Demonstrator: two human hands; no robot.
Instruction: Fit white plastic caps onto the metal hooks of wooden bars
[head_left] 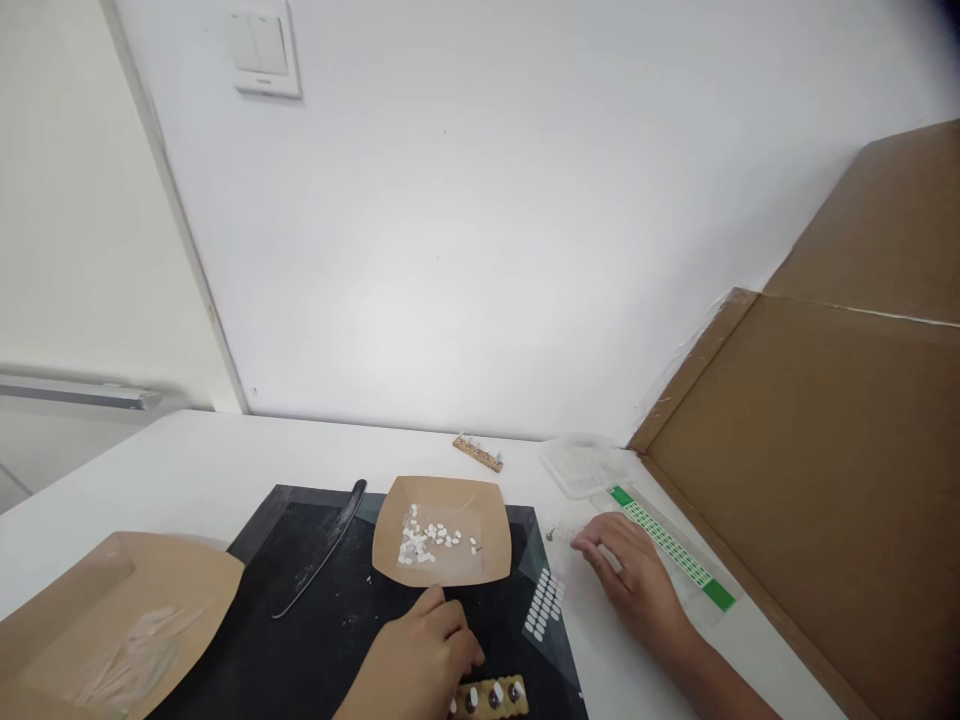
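My left hand (pixel 424 650) is over the black mat (pixel 322 560) with its fingers curled. It partly covers the left end of a tan scalloped strip (pixel 499 697) that carries dark shiny domes and white ovals; whether the hand grips the strip is hidden. On the right, my right hand (pixel 630 575) rests at the white table, thumb and fingertips together beside small clear pieces (pixel 568 532) and a tiny dark metal bit (pixel 550 535). Anything in that pinch is too small to make out. Between the hands lies a sheet of white oval pieces (pixel 544 605).
Loose white ovals (pixel 427 540) lie in a brown paper tray (pixel 386 520). A bigger paper tray (pixel 172 560) with thin clear wrappers is at left. Behind are a black curved tool (pixel 322 560), another strip (pixel 478 453), a clear lid (pixel 581 465), a green-white card (pixel 667 545) and cardboard (pixel 825 450).
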